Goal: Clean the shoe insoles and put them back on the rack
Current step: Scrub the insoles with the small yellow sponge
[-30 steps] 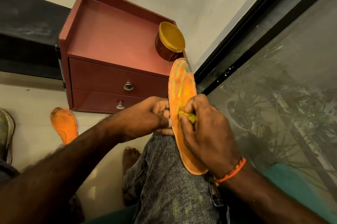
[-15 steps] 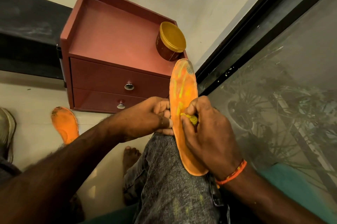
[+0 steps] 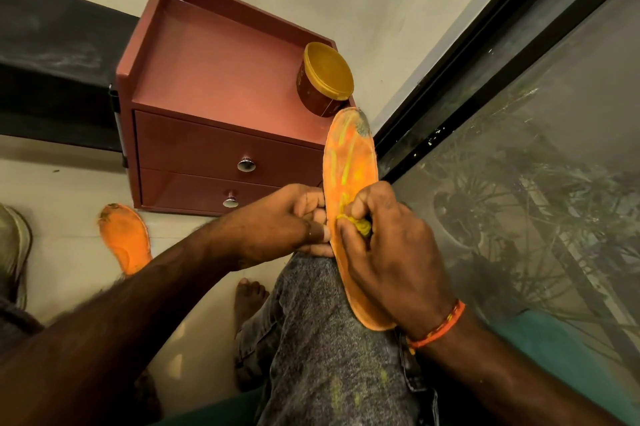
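- A long orange foam insole [image 3: 349,162], streaked with yellow and smudged grey at its toe, lies along the person's knee in grey mottled jeans [image 3: 322,339], toe pointing away towards the wall.
- The left hand [image 3: 277,221] grips the insole's left edge at mid-length, fingers curled round it.
- The right hand [image 3: 391,249] pinches a small wad of yellow cloth [image 3: 360,225] in its curled fingers and presses it onto the insole's upper face; an orange thread band [image 3: 438,328] circles that wrist.
- A second orange insole [image 3: 126,238], dirty at the toe, lies flat on the pale floor, well apart to the left, just beside the cabinet.
- A low red-brown two-drawer cabinet [image 3: 221,79] stands against the wall, with a round brown tub with a yellow lid [image 3: 323,79] on its far right corner.
- A bare foot [image 3: 249,297] rests on the floor below the knee.
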